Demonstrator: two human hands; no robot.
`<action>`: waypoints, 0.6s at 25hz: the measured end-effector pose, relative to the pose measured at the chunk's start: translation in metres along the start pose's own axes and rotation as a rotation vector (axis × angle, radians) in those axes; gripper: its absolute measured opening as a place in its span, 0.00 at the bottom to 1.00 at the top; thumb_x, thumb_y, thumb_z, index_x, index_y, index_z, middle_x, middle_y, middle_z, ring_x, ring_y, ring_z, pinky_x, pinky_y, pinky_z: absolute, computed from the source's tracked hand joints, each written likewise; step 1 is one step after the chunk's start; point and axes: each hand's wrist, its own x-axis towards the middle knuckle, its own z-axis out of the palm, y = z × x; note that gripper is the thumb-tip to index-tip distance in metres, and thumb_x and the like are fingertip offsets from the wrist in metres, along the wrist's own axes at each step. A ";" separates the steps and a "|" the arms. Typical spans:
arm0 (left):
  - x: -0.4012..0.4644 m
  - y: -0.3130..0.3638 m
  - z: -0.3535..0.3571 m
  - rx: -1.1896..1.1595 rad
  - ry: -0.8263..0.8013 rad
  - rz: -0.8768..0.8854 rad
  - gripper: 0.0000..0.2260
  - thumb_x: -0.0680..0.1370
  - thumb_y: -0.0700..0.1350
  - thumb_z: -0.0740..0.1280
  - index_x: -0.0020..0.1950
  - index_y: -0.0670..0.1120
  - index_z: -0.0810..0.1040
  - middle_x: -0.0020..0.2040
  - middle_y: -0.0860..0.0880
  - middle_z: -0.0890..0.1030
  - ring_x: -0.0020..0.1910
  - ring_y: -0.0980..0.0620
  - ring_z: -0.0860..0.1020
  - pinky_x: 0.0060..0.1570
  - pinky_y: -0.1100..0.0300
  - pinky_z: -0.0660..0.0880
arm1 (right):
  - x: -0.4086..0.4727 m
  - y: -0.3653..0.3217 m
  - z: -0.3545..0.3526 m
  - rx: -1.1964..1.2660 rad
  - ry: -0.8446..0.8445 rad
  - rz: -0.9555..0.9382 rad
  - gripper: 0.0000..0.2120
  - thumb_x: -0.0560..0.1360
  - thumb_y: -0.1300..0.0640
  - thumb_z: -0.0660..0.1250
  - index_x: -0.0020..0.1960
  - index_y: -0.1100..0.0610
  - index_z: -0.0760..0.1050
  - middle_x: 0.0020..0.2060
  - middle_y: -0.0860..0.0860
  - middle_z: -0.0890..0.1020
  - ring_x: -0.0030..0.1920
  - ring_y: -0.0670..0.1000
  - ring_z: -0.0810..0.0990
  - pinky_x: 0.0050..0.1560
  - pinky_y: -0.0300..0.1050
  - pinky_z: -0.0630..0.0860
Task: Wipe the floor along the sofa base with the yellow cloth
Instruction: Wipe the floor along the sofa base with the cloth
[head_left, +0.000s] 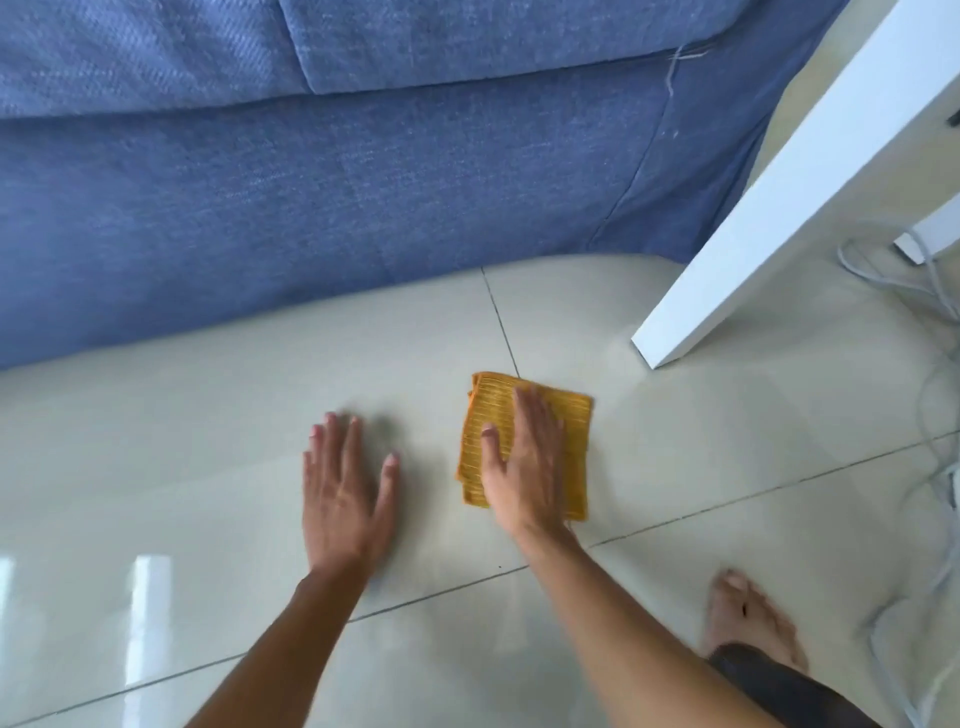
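A folded yellow cloth (571, 441) lies flat on the pale tiled floor (208, 415), a short way in front of the blue sofa base (311, 208). My right hand (522, 462) presses flat on the cloth, fingers together and pointing toward the sofa. My left hand (345, 488) rests palm down on the bare tile to the left of the cloth, fingers spread, holding nothing. A strip of tile separates the cloth from the sofa fabric.
A white table leg (769, 208) slants down to the floor just right of the cloth. Grey cables (930, 291) trail over the tiles at the far right. My bare foot (748, 618) is planted at the lower right.
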 end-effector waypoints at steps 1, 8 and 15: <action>-0.001 -0.025 -0.008 0.095 0.004 -0.039 0.37 0.76 0.66 0.46 0.80 0.47 0.58 0.81 0.45 0.51 0.81 0.47 0.47 0.78 0.48 0.48 | -0.007 -0.005 0.011 -0.118 -0.034 -0.013 0.35 0.77 0.39 0.50 0.78 0.56 0.65 0.79 0.58 0.64 0.79 0.60 0.62 0.80 0.61 0.51; 0.001 -0.064 -0.017 0.317 -0.028 -0.025 0.35 0.77 0.68 0.50 0.80 0.55 0.52 0.81 0.39 0.47 0.80 0.43 0.45 0.78 0.46 0.42 | 0.099 0.032 0.007 -0.486 -0.107 0.024 0.35 0.78 0.35 0.45 0.82 0.47 0.50 0.83 0.53 0.50 0.82 0.57 0.49 0.80 0.62 0.44; 0.002 -0.066 -0.021 0.197 -0.001 -0.012 0.34 0.77 0.67 0.48 0.80 0.53 0.56 0.81 0.39 0.50 0.80 0.43 0.47 0.78 0.46 0.42 | 0.057 -0.083 0.077 -0.399 -0.175 -0.278 0.33 0.80 0.38 0.50 0.82 0.47 0.50 0.83 0.54 0.50 0.82 0.58 0.48 0.80 0.62 0.43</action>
